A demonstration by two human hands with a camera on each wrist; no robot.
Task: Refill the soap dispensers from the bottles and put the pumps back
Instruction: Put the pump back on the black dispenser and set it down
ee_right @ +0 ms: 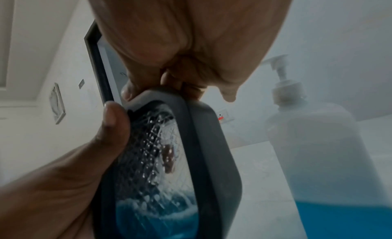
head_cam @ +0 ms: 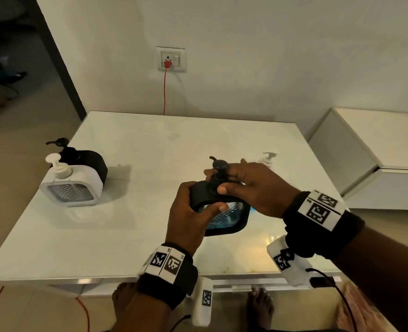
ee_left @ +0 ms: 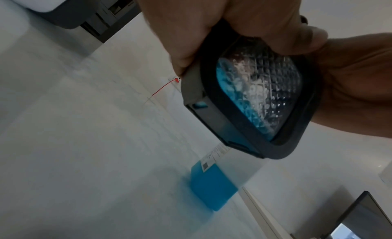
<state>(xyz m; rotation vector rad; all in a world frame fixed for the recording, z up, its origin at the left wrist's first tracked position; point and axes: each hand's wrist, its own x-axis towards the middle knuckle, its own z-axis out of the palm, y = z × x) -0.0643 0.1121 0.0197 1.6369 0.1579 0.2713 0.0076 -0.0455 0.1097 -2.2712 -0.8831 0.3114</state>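
- Left hand (head_cam: 190,213) grips the black dispenser (head_cam: 231,218) from its left side; thumb lies across the clear patterned front window, fingers wrap behind.
- Black dispenser is held tilted above the worktop (head_cam: 131,238), near the front edge, slightly right of centre. In the left wrist view the dispenser (ee_left: 252,100) shows blue soap pooled on one side of the window, roughly half full, with foam along the liquid edge.
- Right hand (head_cam: 250,185) is on top of the dispenser, fingers and thumb curled round the black pump (head_cam: 218,173) at its collar. Pump head and spout stick up above the fingers; whether the collar is fully seated cannot be told.
- Right wrist view: the dispenser (ee_right: 180,167) seen edge-on, left thumb (ee_right: 114,122) on the window rim, right fingers (ee_right: 186,86) bunched at its top.
- Soap bottle (ee_right: 322,150) stands on the worktop just beyond and right of the hands, white pump fitted, blue soap in its lower part only. From the head view just its pump top (head_cam: 269,157) shows past the right hand.
- White dispenser (head_cam: 72,185) stands upright at the worktop's left edge, white pump in place.
- Second black dispenser (head_cam: 88,161) stands directly behind the white one, touching or nearly so, pump in place.
- Wall socket (head_cam: 170,59) behind the worktop, red cable (head_cam: 165,92) hanging from it.
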